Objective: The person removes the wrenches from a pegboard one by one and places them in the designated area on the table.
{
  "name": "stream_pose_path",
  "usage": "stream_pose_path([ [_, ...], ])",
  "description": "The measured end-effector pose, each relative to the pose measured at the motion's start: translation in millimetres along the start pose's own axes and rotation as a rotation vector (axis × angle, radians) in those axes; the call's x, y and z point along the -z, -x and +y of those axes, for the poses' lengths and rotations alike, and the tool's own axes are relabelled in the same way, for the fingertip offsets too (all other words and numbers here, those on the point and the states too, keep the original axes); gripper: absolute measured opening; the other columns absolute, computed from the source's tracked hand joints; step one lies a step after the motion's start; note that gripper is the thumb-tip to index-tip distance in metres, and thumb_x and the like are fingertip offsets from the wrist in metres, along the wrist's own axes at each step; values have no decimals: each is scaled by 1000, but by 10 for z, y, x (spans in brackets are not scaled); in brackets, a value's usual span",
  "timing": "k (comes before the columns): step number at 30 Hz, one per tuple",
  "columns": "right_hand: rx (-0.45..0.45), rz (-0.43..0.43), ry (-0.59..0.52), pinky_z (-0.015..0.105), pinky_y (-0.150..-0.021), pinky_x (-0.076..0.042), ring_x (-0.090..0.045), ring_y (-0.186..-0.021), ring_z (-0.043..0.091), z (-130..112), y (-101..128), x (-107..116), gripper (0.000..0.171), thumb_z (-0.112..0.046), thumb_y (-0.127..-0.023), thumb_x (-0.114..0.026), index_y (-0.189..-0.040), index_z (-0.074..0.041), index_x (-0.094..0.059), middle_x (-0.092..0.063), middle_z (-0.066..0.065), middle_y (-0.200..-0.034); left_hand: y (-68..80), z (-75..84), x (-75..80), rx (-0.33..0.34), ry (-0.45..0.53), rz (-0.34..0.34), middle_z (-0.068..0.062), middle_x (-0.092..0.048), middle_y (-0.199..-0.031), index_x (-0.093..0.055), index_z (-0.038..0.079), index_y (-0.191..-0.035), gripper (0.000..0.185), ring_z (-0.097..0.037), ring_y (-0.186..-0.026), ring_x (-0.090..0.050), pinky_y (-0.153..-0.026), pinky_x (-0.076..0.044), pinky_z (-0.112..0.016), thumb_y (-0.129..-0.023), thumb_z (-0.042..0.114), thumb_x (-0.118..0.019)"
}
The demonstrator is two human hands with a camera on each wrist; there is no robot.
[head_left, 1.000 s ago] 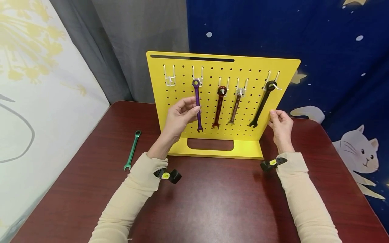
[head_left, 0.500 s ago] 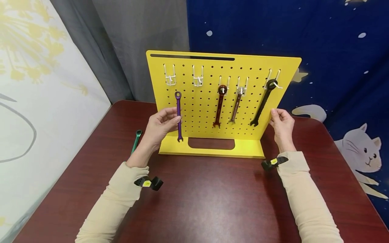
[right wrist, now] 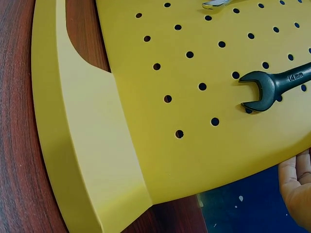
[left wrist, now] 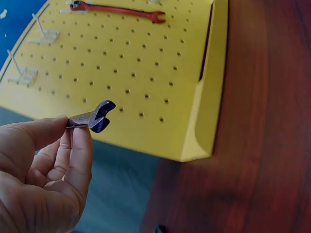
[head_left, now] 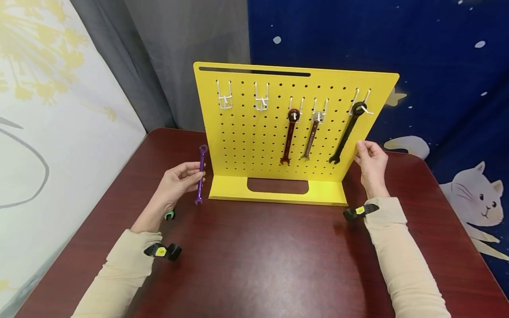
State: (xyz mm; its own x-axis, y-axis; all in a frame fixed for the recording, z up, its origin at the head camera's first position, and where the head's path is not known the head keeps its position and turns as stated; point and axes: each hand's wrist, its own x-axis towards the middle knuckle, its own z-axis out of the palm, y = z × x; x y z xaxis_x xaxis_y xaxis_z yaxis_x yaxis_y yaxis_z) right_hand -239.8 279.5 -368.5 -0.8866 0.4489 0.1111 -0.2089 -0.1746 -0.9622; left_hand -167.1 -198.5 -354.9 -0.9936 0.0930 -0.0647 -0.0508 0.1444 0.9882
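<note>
Head view, left hand (head_left: 177, 180) pinching purple wrench (head_left: 200, 173), now off pegboard (head_left: 254, 137), right hand (head_left: 371, 163) still gripping board edge

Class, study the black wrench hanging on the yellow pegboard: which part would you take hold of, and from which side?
Probably the bare shank of the black wrench, pinched from the front. It hangs slanted by its ring end on a hook, open jaw lowest, flat against the pegboard. The right hand, holding the board's edge, is nearest.
</note>
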Motion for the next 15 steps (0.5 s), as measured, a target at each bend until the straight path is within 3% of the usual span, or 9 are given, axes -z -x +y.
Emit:
stream_pose_path([
  [7, 6, -2, -7, 16, -69, -53, -62, -78, 11, 10, 8, 9, 18, -16, -84, -69, -94, -1, -65, -65, 0, -85, 38, -199, 244, 39, 62, 17, 12, -65, -89, -58, 13, -112, 22, 1, -81, -65, -68, -54, -16, -90, 13, -63],
  [15, 11, -6, -1, 16, -69, -53, -61, -78, 11, -1, 4, 1, 20, -17, -84, -68, -94, 0, -64, -65, 1, -85, 37, -354, 506, 63, -101, 66, 18, -62, -86, -48, -6, -128, 48, 6, -77, -61, -69, -53, -16, -91, 20, -63],
])
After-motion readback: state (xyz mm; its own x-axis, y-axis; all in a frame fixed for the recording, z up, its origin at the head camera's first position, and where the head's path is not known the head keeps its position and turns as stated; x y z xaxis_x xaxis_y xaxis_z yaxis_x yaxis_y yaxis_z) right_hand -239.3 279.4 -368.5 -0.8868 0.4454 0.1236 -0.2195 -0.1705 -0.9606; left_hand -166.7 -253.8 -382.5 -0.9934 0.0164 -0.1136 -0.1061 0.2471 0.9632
